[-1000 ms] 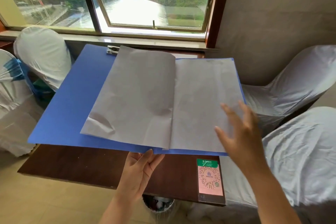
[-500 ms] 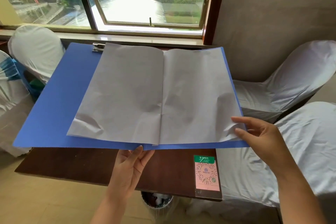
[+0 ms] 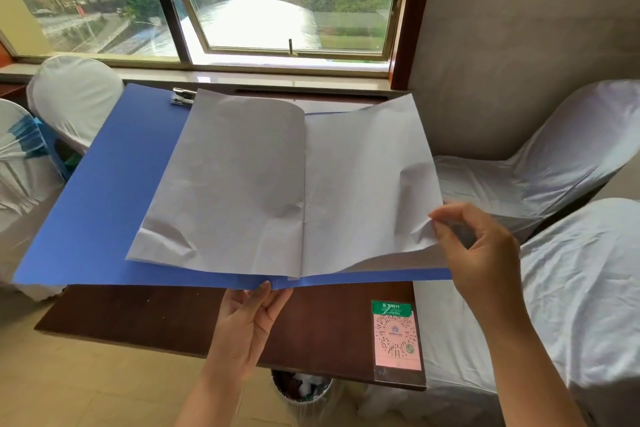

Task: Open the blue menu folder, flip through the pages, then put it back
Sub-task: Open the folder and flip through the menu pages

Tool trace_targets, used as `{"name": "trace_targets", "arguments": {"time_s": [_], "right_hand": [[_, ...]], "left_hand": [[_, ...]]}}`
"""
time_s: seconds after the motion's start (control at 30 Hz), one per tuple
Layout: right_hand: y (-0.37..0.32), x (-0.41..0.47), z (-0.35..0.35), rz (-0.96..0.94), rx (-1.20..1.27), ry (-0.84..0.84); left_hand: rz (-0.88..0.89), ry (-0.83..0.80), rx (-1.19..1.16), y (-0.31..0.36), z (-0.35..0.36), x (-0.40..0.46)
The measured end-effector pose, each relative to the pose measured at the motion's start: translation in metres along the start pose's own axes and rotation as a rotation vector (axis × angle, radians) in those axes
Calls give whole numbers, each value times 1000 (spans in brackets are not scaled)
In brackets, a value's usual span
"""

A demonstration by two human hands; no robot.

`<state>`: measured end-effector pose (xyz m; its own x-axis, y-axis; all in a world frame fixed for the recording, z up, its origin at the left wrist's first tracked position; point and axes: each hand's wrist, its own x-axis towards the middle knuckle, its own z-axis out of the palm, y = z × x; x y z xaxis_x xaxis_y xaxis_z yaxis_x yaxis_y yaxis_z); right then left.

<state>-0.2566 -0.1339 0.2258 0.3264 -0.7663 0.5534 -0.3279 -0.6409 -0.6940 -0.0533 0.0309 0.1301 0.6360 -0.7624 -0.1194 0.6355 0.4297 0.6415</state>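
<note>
The blue menu folder (image 3: 104, 191) is held open above a dark wooden table (image 3: 156, 319), its left cover spread wide with a metal clip at the top. White pages (image 3: 235, 184) lie open across it. My left hand (image 3: 249, 322) supports the folder from below at the spine, fingers under its front edge. My right hand (image 3: 481, 253) pinches the lower right corner of the right-hand page (image 3: 367, 177), which is lifted and curling off the cover.
A pink QR-code card (image 3: 396, 336) lies at the table's front right corner. White-covered chairs stand at the right (image 3: 571, 288) and the left (image 3: 72, 97). A waste bin (image 3: 301, 392) sits under the table. A window (image 3: 277, 0) is behind.
My right hand moved from hovering over the right page to its lower corner, pinched it and lifted it. The left hand stayed under the spine.
</note>
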Motion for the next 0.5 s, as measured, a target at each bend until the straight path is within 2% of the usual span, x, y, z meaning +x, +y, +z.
{"name": "trace_targets", "arguments": {"time_s": [0.1, 0.13, 0.2, 0.23, 0.27, 0.33, 0.43, 0.5], "right_hand": [[-19, 3, 6, -3, 249, -77], [-23, 4, 9, 18, 403, -123], [-30, 5, 17, 136, 866, -259], [-31, 5, 22, 187, 1027, -323], [-31, 5, 27, 201, 1071, -367], [-35, 1, 40, 153, 787, -391], [-34, -10, 70, 48, 174, -397], [-36, -16, 83, -19, -22, -387]], "left_hand": [[-9, 8, -2, -1, 1, 0], [-11, 11, -5, -2, 2, 1], [-13, 14, -22, -2, 3, 1], [-16, 14, -31, -3, 3, 1], [-19, 13, -39, -3, 4, 1], [-20, 11, -43, -4, 4, 0], [-20, 2, -40, -5, 5, -1], [-20, -1, -41, -5, 4, -1]]}}
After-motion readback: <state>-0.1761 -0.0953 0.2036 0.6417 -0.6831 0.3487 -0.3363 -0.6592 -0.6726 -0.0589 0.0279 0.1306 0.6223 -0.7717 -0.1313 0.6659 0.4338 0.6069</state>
